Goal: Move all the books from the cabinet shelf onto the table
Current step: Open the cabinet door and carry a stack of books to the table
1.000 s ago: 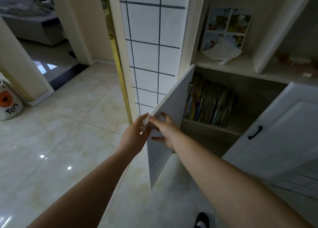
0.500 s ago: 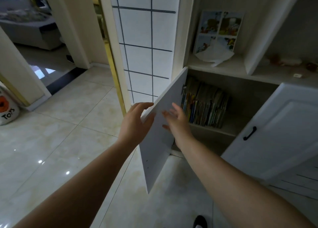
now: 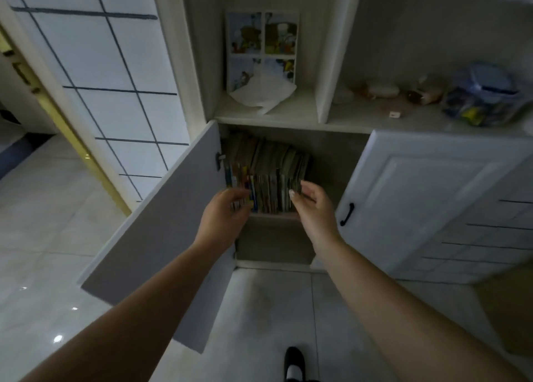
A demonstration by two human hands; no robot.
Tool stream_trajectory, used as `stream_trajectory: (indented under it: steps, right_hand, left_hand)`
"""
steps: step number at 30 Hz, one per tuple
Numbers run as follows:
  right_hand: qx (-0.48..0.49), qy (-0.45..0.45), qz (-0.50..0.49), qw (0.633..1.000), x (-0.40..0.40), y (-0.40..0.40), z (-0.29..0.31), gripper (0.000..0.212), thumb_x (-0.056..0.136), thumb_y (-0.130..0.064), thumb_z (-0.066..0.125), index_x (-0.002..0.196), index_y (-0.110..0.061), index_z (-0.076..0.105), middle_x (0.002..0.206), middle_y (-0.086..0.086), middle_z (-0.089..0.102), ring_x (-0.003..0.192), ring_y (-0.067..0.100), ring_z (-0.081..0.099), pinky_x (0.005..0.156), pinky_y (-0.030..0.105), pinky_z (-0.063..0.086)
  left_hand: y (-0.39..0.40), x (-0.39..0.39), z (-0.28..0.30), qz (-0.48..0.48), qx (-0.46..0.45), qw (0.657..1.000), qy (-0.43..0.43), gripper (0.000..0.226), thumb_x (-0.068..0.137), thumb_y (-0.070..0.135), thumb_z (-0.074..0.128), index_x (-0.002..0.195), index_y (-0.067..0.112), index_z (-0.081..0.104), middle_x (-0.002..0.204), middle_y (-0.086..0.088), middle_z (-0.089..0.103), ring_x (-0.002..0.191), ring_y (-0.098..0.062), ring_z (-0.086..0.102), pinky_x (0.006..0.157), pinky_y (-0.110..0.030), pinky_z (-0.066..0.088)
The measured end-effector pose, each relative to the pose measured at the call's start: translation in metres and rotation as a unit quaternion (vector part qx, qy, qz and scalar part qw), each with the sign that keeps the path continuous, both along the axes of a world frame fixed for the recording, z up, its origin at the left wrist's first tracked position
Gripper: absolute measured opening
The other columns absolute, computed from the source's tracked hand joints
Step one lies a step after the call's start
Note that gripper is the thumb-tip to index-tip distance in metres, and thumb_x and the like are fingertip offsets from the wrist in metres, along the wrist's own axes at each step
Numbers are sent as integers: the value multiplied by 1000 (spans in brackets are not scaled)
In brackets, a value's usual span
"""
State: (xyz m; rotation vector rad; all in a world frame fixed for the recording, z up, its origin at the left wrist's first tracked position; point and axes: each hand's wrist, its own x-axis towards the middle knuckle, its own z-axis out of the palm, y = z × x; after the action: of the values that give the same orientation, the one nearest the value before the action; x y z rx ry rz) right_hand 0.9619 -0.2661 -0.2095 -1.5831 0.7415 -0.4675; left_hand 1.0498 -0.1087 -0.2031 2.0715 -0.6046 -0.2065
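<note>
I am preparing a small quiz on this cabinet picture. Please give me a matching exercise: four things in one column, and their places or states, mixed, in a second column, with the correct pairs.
Things:
1. row of books
2. left cabinet door
3. picture sheet
4. plastic jar

Places or states:
A. leaning against the back of the upper left compartment
B. swung wide open
C. standing upright on the lower shelf
D. on the open shelf at the far right

Pairs: 1-C, 2-B, 3-A, 4-D

Glossy pale floor tiles throwing back ceiling-light glints; white gridded wall panel at left, brass-coloured door frame beside it. Dim overall.
</note>
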Motion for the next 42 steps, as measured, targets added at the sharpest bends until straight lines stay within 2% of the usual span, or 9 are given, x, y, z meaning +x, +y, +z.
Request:
stream_trajectory:
  steps: [4,11,14,21,28,33,36,40,42]
  right_hand:
    - [-9,33,3,999,10,-65,-24,45,90,-28,60,132,-21,46,136,-1,50,114,7,50,78,17,43]
    - [-19,115,24,993,50,-157,-78,47,88,-32,62,132,-23,47,136,-1,51,120,12,51,95,32,48]
    - [-27,140,50,989,68,-179,-101,49,89,-30,62,134,-21,45,135,2,52,121,14,51,90,27,45]
    - [-60,183,57,980,108,-216,-169,67,84,-37,66,142,-25,34,140,4,46,124,18,49,96,29,42]
    - [-50,195,84,976,140,-240,-227,78,83,-36,66,147,-27,23,150,3,34,136,20,38,110,43,36]
    - [-19,155,101,983,152,-241,-243,91,64,-51,68,143,-40,22,147,-2,39,135,15,39,110,46,38]
    - [-10,150,109,983,157,-243,-254,91,64,-51,69,143,-38,25,148,-2,39,135,15,39,107,47,41]
    - [-7,142,107,984,162,-242,-255,93,59,-58,67,142,-39,27,145,-2,43,131,17,44,104,48,43]
    - [0,138,104,985,162,-244,-254,88,63,-53,70,141,-39,30,143,-2,45,129,16,47,103,48,45]
  left_hand:
    - [-62,20,-24,8,-3,997,74,26,91,24,58,117,21,61,113,3,59,108,-17,58,93,-34,48]
    - [-153,55,-75,24,16,992,126,32,92,25,58,122,17,58,109,5,58,100,-9,53,83,-24,40]
    - [-180,65,-98,36,-1,987,155,32,90,19,59,122,13,59,106,3,59,102,-14,55,83,-25,41]
    - [-238,79,-175,37,-50,970,233,60,88,8,61,142,12,36,130,-6,52,116,-17,51,86,-22,40]
    - [-264,94,-235,-25,-24,988,151,85,83,14,69,148,20,15,152,-3,26,140,-20,30,111,-42,34]
    - [-273,108,-250,-31,-49,994,95,88,74,29,73,136,34,10,142,-8,33,133,-19,33,104,-25,29]
    - [-275,111,-254,-22,-77,996,48,81,71,33,68,132,39,15,127,14,35,125,-17,39,102,-25,32]
    - [-277,113,-258,-25,-60,998,11,77,74,15,75,137,17,31,125,2,46,116,-12,44,93,2,27]
    - [-279,115,-264,-19,-45,999,1,72,75,10,76,137,5,39,126,-9,52,114,-10,45,93,4,27]
